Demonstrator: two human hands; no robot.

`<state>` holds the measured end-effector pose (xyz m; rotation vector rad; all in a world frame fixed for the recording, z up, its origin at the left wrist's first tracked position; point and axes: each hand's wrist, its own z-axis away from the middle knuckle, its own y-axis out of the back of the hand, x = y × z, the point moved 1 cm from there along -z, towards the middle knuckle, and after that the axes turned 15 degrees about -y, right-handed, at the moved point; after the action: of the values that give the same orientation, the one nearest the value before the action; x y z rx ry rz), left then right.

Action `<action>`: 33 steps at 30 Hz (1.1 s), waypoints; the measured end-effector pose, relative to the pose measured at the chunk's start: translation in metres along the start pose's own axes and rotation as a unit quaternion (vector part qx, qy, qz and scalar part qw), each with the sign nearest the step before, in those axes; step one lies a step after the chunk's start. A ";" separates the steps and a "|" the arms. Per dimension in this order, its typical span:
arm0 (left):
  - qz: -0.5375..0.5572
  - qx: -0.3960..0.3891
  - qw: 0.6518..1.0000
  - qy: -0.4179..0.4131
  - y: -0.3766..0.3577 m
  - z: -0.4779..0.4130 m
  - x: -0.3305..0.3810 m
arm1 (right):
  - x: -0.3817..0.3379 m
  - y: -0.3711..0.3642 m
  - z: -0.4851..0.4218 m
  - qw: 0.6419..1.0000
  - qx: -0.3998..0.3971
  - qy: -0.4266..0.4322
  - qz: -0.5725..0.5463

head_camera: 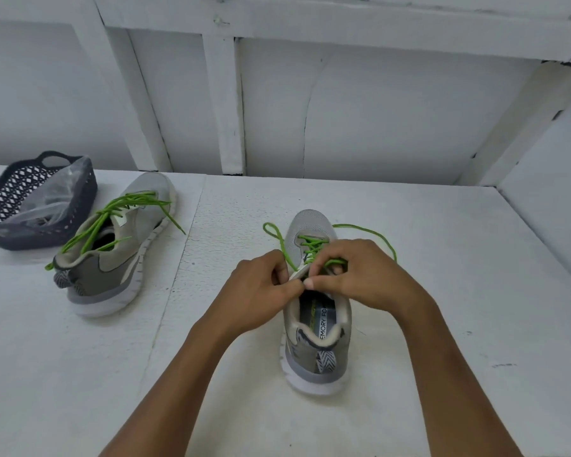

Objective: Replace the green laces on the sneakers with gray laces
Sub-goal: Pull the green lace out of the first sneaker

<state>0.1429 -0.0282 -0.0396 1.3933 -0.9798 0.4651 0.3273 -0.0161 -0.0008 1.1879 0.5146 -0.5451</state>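
Your hands meet over the throat of a gray sneaker (317, 328) that stands upright just right of the middle of the white counter (449, 265). Its toe points to the back edge and its heel, with a chevron pull tab, faces the front edge.

Your left hand (261, 286) has its fingers curled and pinches the pale tongue edge at the top of the sneaker's opening. Your right hand (363, 275), fingers also curled, grips the green lace (312, 244) at the upper eyelets, and its thumb tip touches your left thumb. The green lace is threaded through the eyelets nearer the toe. One slack end loops out over the counter to the left of the toe. The other arcs out to the right and drops behind your right hand.

A second sneaker (119, 258) sits toward the back left corner, well apart from the first, with its toe angled to the back edge. Its own loose lace (112, 214), also green, is pulled slack, with strands lying across the opening and one end trailing onto the counter on its right.

Just beside it, at the left edge, is a dark latticed basket (0, 199) with a handle cutout. It holds a crumpled clear plastic bag (58, 189), whose contents cannot be made out. Whether the basket touches the second sneaker cannot be told.
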 end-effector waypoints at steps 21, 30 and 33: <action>0.041 0.039 0.998 0.027 -0.004 0.010 -0.004 | 0.033 0.016 -0.008 0.876 -0.023 -0.015 -0.482; 0.029 0.024 0.999 0.020 -0.005 0.007 -0.003 | 0.023 -0.004 -0.006 0.998 0.038 0.042 -0.022; 0.033 0.030 0.999 0.020 -0.004 0.010 -0.003 | 0.027 -0.002 -0.006 0.991 0.046 0.082 -0.094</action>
<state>0.1413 -0.0377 -0.0452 1.4032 -0.9886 0.5720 0.3457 -0.0146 -0.0213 1.2855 0.7546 -0.6414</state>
